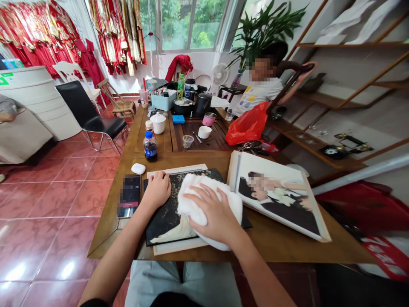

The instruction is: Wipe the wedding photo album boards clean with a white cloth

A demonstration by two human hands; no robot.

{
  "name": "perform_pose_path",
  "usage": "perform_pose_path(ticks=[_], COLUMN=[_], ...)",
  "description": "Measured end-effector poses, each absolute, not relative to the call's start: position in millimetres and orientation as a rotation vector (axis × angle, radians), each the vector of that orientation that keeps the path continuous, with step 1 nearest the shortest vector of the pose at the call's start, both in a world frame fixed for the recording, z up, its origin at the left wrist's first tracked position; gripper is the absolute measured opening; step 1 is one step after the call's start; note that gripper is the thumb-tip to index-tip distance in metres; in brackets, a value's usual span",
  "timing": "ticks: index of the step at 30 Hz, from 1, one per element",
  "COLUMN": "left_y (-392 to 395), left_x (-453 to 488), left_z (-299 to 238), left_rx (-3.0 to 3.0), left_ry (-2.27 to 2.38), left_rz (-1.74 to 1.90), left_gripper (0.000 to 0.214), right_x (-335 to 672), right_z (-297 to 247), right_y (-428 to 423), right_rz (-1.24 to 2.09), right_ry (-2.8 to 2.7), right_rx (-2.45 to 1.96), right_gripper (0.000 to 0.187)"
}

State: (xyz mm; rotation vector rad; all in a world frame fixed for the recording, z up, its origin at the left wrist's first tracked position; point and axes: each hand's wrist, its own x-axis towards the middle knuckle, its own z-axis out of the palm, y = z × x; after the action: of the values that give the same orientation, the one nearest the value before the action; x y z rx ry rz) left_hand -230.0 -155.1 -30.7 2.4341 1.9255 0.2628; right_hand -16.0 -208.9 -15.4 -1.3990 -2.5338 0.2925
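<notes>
A dark picture panel (171,213) lies on the desk (110,226) right in front of the person, over a pale frame (182,246) whose edges show along the far and near sides. The right hand (214,209) rests on a folded white towel (236,209) that covers the panel's right part, its grip spread wide, thumb apart from the fingers, palm down on the cloth. The left hand (160,187) lies on the panel's far left part, fingers loosely bent and close together; whether that grip pinches the edge, I cannot tell. To do this well, the towel is best laid flat under the whole palm, so the pressure spreads evenly and no fingertip digs in. The left hand should bear down just enough to stop the panel slipping on the frame, without smudging its face. Strokes ought to be short and overlapping, easing off near the right-hand side, where a framed couple picture (284,213) sits just beside, and the phone (128,196) on the left is best left unbumped.
</notes>
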Motion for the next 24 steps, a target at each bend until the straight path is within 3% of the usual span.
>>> perform_pose_path(ticks=[8, 18, 24], left_y=[-155.4, -154.9, -154.9], left_x=[-229.5, -230.6, -230.6], left_z=[-31.1, -30.4, -30.7], left_rx=[2.435, 2.435, 2.439], left_ry=[1.929, 1.909, 1.919], left_rz=[0.281, 0.235, 0.247], left_gripper=[0.034, 0.033, 0.033], right_x=[12.1, -46.4, -32.9], right_z=[-26.4, -12.5, -13.0], right_y=[-191.6, -195.7, -187.3], right_rz=[0.120, 0.318, 0.286], right_ry=[-2.403, -2.589, -2.584], right_rx=[-1.548, -1.317, -1.320], right_gripper=[0.051, 0.064, 0.060])
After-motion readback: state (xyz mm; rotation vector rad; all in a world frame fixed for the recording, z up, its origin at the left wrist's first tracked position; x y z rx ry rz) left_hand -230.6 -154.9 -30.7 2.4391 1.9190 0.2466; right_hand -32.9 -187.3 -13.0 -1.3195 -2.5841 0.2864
